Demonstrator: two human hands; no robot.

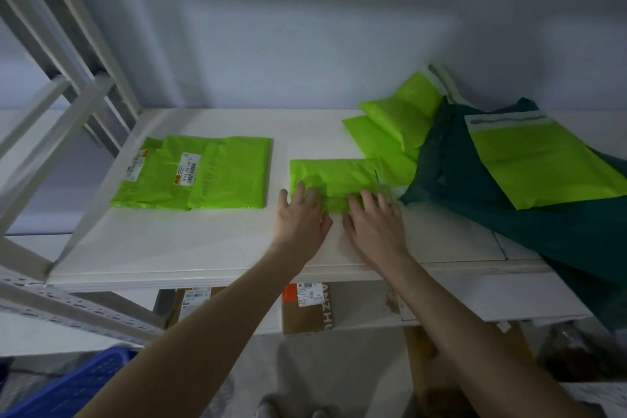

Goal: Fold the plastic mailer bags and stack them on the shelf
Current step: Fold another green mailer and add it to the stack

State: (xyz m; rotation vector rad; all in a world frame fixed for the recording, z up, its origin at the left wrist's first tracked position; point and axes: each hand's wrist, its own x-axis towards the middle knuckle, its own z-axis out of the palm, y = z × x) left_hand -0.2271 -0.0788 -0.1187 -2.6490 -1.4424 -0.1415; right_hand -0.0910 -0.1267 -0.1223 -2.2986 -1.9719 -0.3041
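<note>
A lime-green mailer bag (334, 176), partly folded, lies flat in the middle of the white shelf (203, 248). My left hand (300, 217) presses its near left edge with straight fingers. My right hand (375, 224) presses the near right edge the same way. To the left lies a stack of folded green mailers (217, 176) with shipping labels on top. At the right, unfolded green mailers (397, 122) lean against the wall, and another green mailer (539, 166) rests on a dark green bag (509, 214).
White shelf uprights and braces (68, 105) stand at the left. Cardboard boxes (307, 307) with labels sit on the lower shelf. A blue plastic crate (78, 387) is at the bottom left. The dark green bag hangs over the shelf's right front edge.
</note>
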